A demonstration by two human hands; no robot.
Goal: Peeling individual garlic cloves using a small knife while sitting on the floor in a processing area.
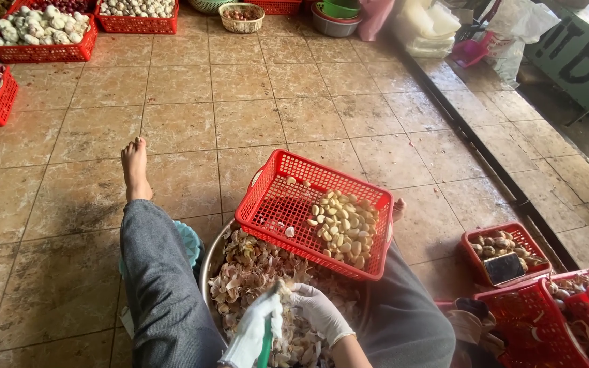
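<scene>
Two white-gloved hands meet over a metal bowl [207,262] of garlic skins. The left hand [257,330] grips a green-handled knife [266,344]; the right hand [316,310] pinches a garlic clove [285,287]. A red basket [288,197] of peeled cloves sits just beyond.

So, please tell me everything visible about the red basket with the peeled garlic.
The red basket is rectangular, seemingly plastic, with latticed walls and floor. It sits tilted, resting on the rim of a metal bowl full of garlic skins and on the person's leg. Pale peeled cloves are heaped in its lower right part; the rest is nearly bare.
</scene>
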